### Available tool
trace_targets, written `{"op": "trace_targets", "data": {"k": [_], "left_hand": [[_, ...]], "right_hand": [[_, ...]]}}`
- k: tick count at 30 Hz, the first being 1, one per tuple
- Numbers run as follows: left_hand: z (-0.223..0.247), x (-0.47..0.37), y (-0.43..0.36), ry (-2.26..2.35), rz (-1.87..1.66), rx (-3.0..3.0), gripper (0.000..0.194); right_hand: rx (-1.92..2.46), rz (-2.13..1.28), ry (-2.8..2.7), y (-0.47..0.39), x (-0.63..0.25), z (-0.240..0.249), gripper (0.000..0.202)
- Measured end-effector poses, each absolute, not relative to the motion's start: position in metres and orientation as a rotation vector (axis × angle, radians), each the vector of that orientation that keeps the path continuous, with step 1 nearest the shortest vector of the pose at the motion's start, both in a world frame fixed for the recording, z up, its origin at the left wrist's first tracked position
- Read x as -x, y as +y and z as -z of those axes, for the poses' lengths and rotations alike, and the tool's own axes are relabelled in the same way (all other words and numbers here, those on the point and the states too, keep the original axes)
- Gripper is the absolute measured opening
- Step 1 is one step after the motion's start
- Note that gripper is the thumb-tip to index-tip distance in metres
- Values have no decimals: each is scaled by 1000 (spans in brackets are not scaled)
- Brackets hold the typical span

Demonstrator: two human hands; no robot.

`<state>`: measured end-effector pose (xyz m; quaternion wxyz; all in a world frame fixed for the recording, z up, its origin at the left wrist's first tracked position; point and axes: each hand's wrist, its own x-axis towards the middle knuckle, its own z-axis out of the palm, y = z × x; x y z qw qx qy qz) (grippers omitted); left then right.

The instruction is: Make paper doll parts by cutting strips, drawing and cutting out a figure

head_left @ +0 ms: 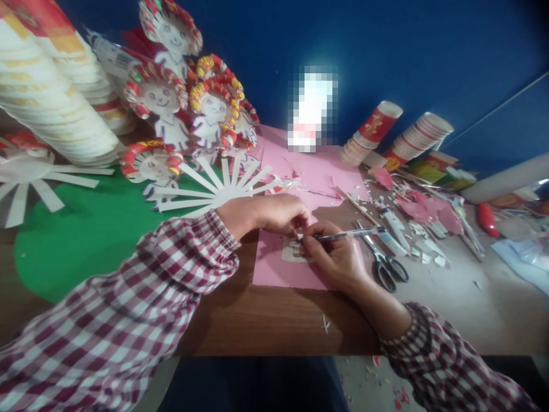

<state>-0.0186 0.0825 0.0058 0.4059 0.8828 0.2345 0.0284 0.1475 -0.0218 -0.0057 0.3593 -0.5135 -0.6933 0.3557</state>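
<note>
My right hand [337, 254] grips a slim pen with a clear barrel [354, 233], its tip pointing left over a small pale piece of paper [294, 253] with drawn lines. That paper lies on a pink sheet [270, 269]. My left hand [281, 214] is curled at the paper's upper edge, close to the right fingertips; whatever its fingers pinch is hidden. Just right of my right hand lie black-handled scissors [384, 266]. Beyond my left wrist spreads a white paper cup cut into strips [227, 191].
Green card [86, 229] covers the left of the table. Paper dolls with red and yellow curled rims [160, 100] stand behind it, beside tall stacks of cups [55, 97]. More cup stacks [418, 140], scraps, glue tubes [392, 226] and pink paper [429, 209] lie right.
</note>
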Motion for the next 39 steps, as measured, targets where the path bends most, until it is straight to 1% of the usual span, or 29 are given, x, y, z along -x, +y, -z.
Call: {"op": "trace_targets", "data": {"k": [4,6,10,11,14,16,18,23,27,39], "left_hand": [[-8,20,82,576,-125,-2260,20],[-9,20,81,597,-93,-2277,21],[-8,21,81,617,-59,-2183,21],[-7,21,81,618,-69,-2150,22],[-7,21,82,622,-61,-2105,23],[-8,20,82,632,-41,-2101,24],[-10,20,81,658,-31,-2112,25],[-14,19,79,719,-29,-2179,25],[-15,18,79,657,-47,-2227,21],[-27,20,72,716,-23,-2211,28]], "right_hand": [[1309,-1052,-1605,-22,-154,3,19],[1336,-1054,-1614,-22,-160,2,22],[1341,-915,-1959,-21,-169,-7,14],[1339,-923,-2042,-21,-170,-10,16],[1365,-1014,-2179,-21,-174,-18,29],[1375,-1007,-2239,-21,-176,-22,33],[1379,-942,-2307,-20,-177,-26,31],[1426,-683,-2465,-20,-177,-26,16],[1455,-483,-2509,-22,-176,-19,15],[1569,-426,-2588,-21,-173,-20,19]]}}
